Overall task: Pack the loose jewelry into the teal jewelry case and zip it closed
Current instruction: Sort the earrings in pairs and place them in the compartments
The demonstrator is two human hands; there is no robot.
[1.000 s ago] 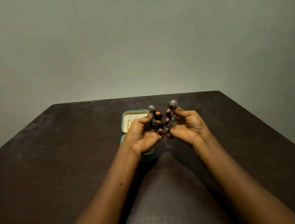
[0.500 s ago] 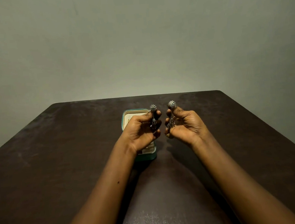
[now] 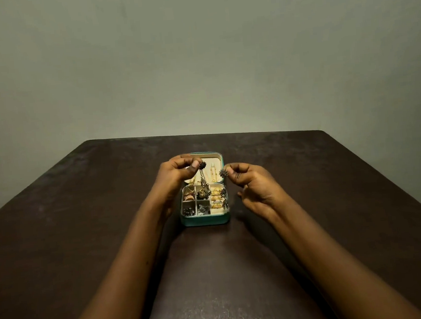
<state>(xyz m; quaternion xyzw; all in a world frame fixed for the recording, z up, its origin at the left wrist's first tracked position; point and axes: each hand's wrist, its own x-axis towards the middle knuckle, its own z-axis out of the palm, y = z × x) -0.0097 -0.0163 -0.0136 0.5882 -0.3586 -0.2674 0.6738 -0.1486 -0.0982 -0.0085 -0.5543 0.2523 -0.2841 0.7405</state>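
Note:
The teal jewelry case (image 3: 204, 221) lies open on the dark table, lid flat at the back with gold pieces on its cream lining. Its divided tray holds gold rings, dark beaded pieces and a red piece. My left hand (image 3: 177, 173) pinches the top stud of a long dark dangling earring (image 3: 203, 177), which hangs over the tray. My right hand (image 3: 250, 181) pinches the stud of the matching earring (image 3: 223, 183); its chain hangs down along the case's right edge.
The dark brown table (image 3: 82, 221) reaches to a plain grey-green wall (image 3: 195, 59). Its far edge lies a short way behind the case, and its right edge slopes down at the right. Both my forearms stretch across the table from below.
Both hands have turned and lowered, moving apart over the case. The earrings, held upright before, now hang down from my fingertips, and the tray is uncovered.

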